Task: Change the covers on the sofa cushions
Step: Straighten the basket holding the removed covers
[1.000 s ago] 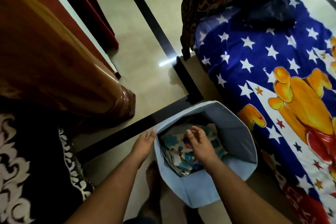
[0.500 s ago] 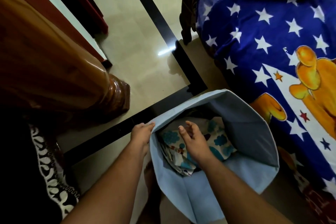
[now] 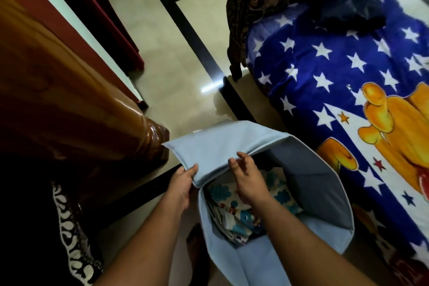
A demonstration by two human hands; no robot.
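A light blue fabric cover (image 3: pixel 308 183) hangs open like a bag in front of me, above the floor. Inside it lies a cushion with a white print of blue clouds and coloured shapes (image 3: pixel 234 209). The cover's near left flap (image 3: pixel 220 146) is folded outward over the opening. My left hand (image 3: pixel 182 181) grips the corner of that flap. My right hand (image 3: pixel 248 176) is inside the opening, fingers spread and resting against the flap's edge, above the cushion.
A polished wooden sofa arm (image 3: pixel 76 104) stands at left, with a black and white patterned cloth (image 3: pixel 69 227) below it. A blue star-print sheet with a yellow bear (image 3: pixel 348 72) covers the seat at right. Glossy beige floor with black border lines (image 3: pixel 199 53) lies between.
The cover's left side has been pulled up and folded outward into a flat flap. My left hand now grips its corner, and my right hand has risen from the cushion to the flap's edge.
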